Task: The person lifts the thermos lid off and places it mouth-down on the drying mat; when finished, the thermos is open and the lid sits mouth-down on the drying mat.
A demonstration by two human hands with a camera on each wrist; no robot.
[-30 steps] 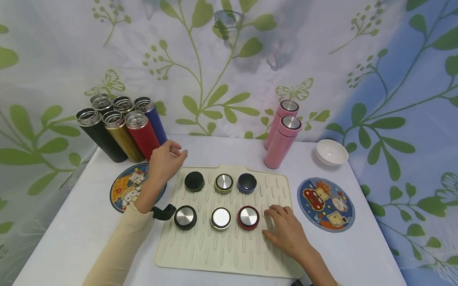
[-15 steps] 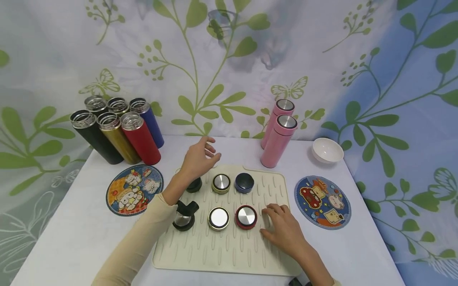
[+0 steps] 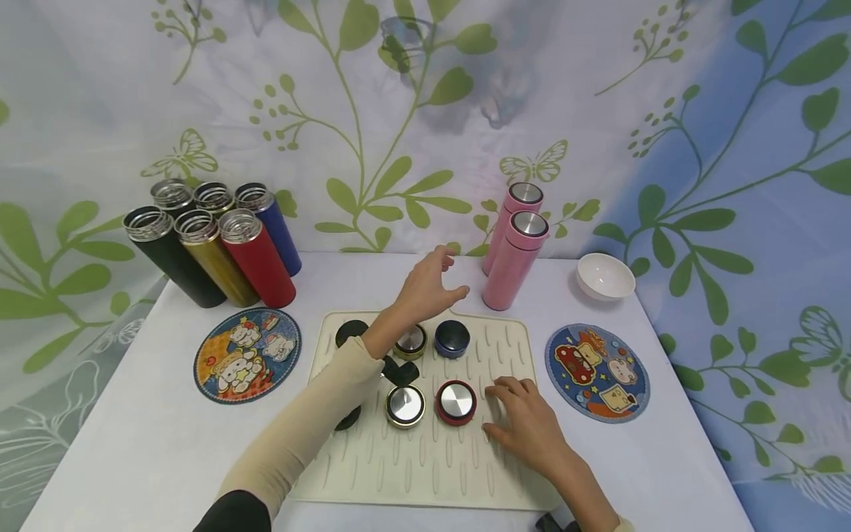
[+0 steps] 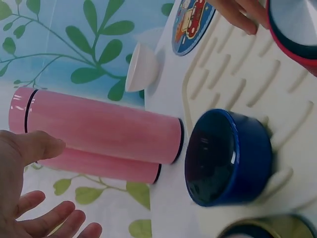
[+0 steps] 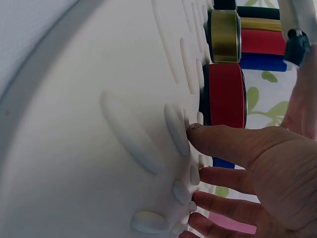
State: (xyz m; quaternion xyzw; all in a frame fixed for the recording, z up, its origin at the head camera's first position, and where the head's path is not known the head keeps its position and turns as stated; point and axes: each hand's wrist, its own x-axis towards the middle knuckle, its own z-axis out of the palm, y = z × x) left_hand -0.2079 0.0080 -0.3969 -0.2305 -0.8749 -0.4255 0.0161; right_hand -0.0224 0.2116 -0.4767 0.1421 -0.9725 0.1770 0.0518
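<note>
My left hand [image 3: 428,288] hovers above the far edge of the cream mat [image 3: 425,473], holding nothing, its fingers spread apart. Just beyond it stand two pink thermos bottles [image 3: 513,266], lids on; in the left wrist view the front pink bottle [image 4: 104,124] lies close past the thumb. My right hand [image 3: 528,425] rests on the mat's right side, fingertips touching the surface, beside the red bottle lid [image 3: 456,403]. A blue lid [image 3: 452,338] and two gold-rimmed lids [image 3: 405,406] also sit on the mat. Two black lids [image 3: 350,330] are partly hidden by my left arm.
Several lidless bottles, among them a red one [image 3: 262,266], a gold one [image 3: 222,262] and a blue one [image 3: 282,233], stand at the back left. Round cartoon mats lie left [image 3: 247,356] and right [image 3: 597,373]. A white bowl [image 3: 605,278] sits at the back right.
My left hand has moved right, from beside the open bottles across the mat's far edge to near the pink bottles. My right hand has stayed in place. The view has shifted slightly.
</note>
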